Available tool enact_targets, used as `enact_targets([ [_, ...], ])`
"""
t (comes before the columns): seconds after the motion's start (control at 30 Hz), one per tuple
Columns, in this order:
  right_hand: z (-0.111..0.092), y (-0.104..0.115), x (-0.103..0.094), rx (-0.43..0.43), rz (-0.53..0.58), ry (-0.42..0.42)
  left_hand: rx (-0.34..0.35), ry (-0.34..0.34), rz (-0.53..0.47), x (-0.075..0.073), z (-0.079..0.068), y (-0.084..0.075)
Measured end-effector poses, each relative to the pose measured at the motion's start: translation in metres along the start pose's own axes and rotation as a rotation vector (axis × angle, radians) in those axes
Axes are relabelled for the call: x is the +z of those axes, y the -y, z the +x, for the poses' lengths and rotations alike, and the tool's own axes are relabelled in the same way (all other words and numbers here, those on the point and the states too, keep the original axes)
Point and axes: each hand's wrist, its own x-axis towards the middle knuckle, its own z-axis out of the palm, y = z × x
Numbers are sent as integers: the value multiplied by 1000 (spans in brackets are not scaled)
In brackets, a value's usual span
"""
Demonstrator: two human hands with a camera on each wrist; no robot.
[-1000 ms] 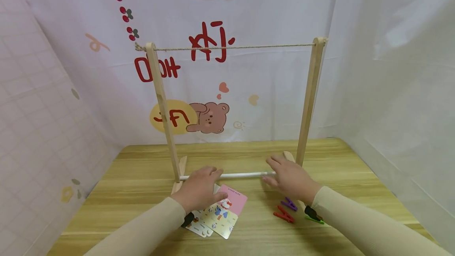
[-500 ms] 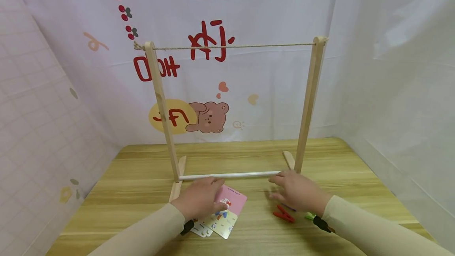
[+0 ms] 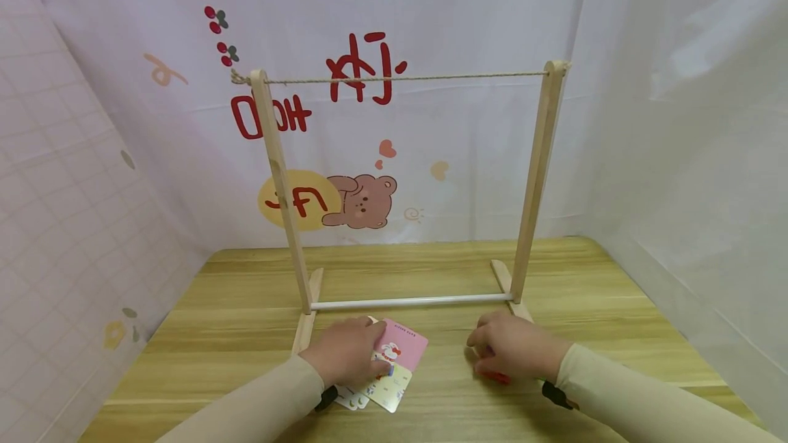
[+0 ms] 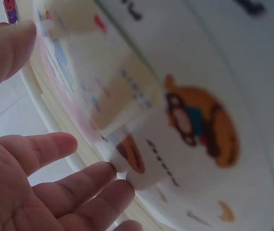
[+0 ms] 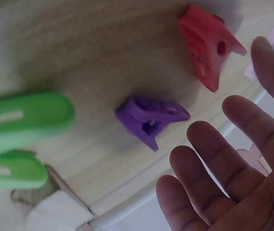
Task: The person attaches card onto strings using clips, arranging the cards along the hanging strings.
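Overlapping printed cards lie on the table: a pink one [image 3: 408, 344], a pale yellow one [image 3: 390, 395] and white ones [image 4: 199, 120] with brown cartoon figures. Over their left side is my left hand [image 3: 342, 353], thumb and fingers apart; in the left wrist view some fingertips meet the white cards' edge. My right hand [image 3: 518, 346] hovers over the clothespins, its fingers apart and nothing between them. Closest to its thumb is a red clothespin [image 5: 206, 48], with a purple clothespin [image 5: 149, 119] near the fingertips. Farther off is a green clothespin [image 5: 26, 118].
Behind the hands stands a wooden frame, with a left post [image 3: 282, 190], a right post [image 3: 537, 183] and a white bottom bar [image 3: 412, 302]. A twine line [image 3: 400, 78] runs between the post tops. A printed white cloth [image 3: 468, 135] hangs behind the wooden table [image 3: 406, 269].
My right hand has come back from the frame's white bar and down over the red clothespin. The left hand has shifted slightly toward me and stays over the cards.
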Motion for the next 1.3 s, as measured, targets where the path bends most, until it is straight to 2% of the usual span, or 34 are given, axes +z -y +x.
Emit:
enact_targets([
  [0.23, 2, -1, 4, -19, -12, 19, -29, -27, -34, 2, 3, 1],
  [0.47, 3, -4, 8, -17, -45, 49, -94, -14, -105, 5, 11, 5],
  [0.7, 6, -3, 8, -17, -54, 50, -110, -26, -115, 7, 16, 6],
  [1.1, 7, -1, 10, 2, -24, 49, -154, -1, -217, 2, 17, 8],
  [1.3, 7, 0, 10, 2, -11, 44, -150, 6, -278, 0, 17, 10],
])
